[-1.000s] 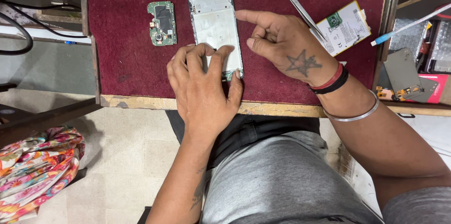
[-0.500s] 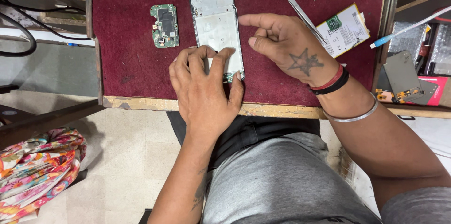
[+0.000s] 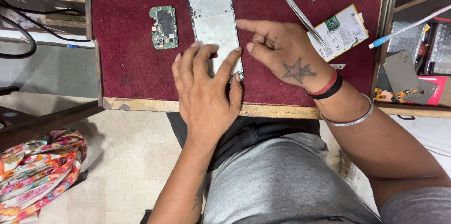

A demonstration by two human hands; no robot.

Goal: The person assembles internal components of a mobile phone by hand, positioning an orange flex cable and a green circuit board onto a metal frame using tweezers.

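Note:
An opened phone frame (image 3: 213, 17) lies face down on the maroon mat (image 3: 127, 26), its bare silver inner plate showing. My left hand (image 3: 206, 87) rests flat over the frame's lower end, fingers spread on it. My right hand (image 3: 282, 52) sits just to the right, index finger stretched out with its tip touching the frame's right edge. Metal tweezers (image 3: 297, 10) run between the fingers of that hand and stick out away from me. A green circuit board (image 3: 164, 27) lies apart on the mat, left of the frame.
A white phone battery (image 3: 343, 31) lies right of my right hand. A small screw or metal bit (image 3: 337, 66) sits beside my wrist. The right tray holds a grey back cover (image 3: 401, 71), a blue-tipped tool (image 3: 408, 26) and boxes. Floral cloth (image 3: 37, 172) lies on the floor.
Both hands stay on the phone frame with hardly any shift; only the view has drifted slightly.

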